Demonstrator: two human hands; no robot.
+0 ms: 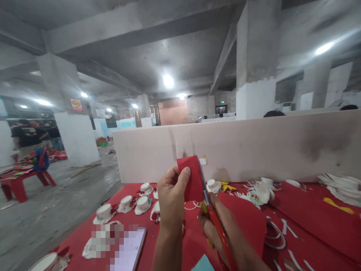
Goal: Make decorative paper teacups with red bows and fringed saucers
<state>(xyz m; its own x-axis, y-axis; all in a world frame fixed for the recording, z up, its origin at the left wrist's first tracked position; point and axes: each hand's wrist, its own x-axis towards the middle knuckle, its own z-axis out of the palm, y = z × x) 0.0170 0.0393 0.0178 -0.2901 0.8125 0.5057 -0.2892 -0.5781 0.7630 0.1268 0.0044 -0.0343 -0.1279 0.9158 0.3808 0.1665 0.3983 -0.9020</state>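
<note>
I held the card [194, 184] up over the red table [150, 241], in front of the partition [254, 150], with my left hand [171, 188] clamped on its left side, thumb across the near face. My right hand [226, 213] was closed around the handles of the scissors [216, 220], whose blades lay along the card's right edge; I couldn't tell whether they were biting. White cups [126, 201] and a phone [131, 246] sat to the left.
</note>
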